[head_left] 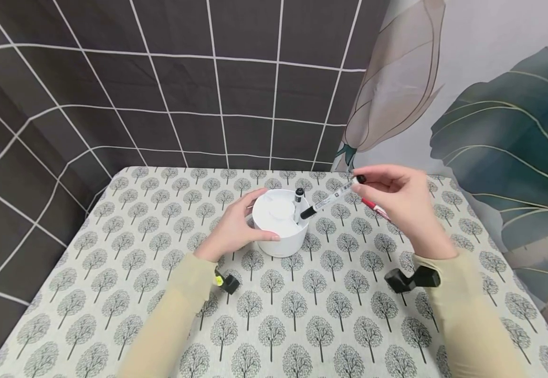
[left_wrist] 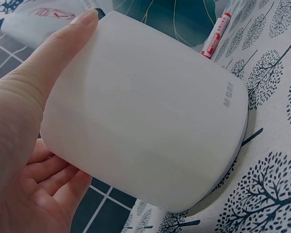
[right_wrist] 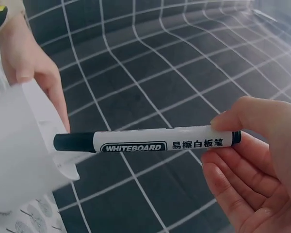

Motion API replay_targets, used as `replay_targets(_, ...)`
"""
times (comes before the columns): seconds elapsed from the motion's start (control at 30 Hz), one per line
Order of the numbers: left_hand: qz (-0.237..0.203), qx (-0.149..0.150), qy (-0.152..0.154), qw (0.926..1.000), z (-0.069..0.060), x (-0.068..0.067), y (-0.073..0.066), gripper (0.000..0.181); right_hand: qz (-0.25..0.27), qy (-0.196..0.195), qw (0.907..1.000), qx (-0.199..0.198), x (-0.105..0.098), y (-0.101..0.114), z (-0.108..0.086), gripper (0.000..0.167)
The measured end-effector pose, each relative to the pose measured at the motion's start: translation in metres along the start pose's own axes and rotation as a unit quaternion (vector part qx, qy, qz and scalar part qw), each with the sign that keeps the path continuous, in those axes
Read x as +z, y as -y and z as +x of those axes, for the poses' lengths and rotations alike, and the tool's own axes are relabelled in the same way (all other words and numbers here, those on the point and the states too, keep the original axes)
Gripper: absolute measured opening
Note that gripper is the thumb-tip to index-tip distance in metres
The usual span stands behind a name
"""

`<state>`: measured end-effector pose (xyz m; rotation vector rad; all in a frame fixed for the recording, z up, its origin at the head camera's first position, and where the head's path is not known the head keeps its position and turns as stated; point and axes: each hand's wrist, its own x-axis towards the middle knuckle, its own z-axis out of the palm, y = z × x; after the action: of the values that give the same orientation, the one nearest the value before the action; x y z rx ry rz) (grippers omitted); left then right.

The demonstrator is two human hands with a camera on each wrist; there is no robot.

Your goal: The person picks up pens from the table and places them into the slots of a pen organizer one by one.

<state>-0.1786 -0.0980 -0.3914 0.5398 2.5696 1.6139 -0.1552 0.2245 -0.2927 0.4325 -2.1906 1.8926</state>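
A white round pen holder [head_left: 281, 244] stands on the table, and my left hand [head_left: 236, 226] grips its left side, thumb along the front; the holder [left_wrist: 145, 111] fills the left wrist view. One black-capped marker [head_left: 298, 197] stands upright in a compartment at its right. My right hand [head_left: 399, 202] pinches the end of a second marker [head_left: 333, 200], white with black ends. In the right wrist view this marker [right_wrist: 150, 140] reads WHITEBOARD, its black cap at the holder's rim; whether they touch I cannot tell.
A red and white marker [head_left: 375, 208] lies on the table to the right, partly behind my right hand. The tablecloth [head_left: 274, 325] has a tree print. Behind the table hangs a dark gridded cloth [head_left: 245, 86], with a leaf-patterned curtain at the right.
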Motion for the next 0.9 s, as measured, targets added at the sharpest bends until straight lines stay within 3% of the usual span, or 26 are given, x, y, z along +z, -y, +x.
replay_targets(0.3,-0.011,-0.004,0.003,0.9999,0.0,0.0,0.0,0.112,-0.05,0.064,0.9964,-0.026,0.025,-0.012,0.01,0.024)
replay_targets(0.5,-0.018,-0.003,0.001,0.9998,-0.001,0.0,0.001,0.111,-0.062,0.09,0.994,-0.006,0.039,-0.025,0.007,0.027)
replay_targets(0.67,-0.019,-0.001,0.0,0.9998,-0.001,0.0,0.002,0.111,-0.057,0.075,0.9955,0.014,0.037,-0.031,0.001,0.031)
replay_targets(0.9,-0.011,0.004,-0.004,0.9999,-0.001,0.001,0.0,0.112,-0.064,0.045,0.9967,0.023,0.017,-0.035,-0.009,0.036)
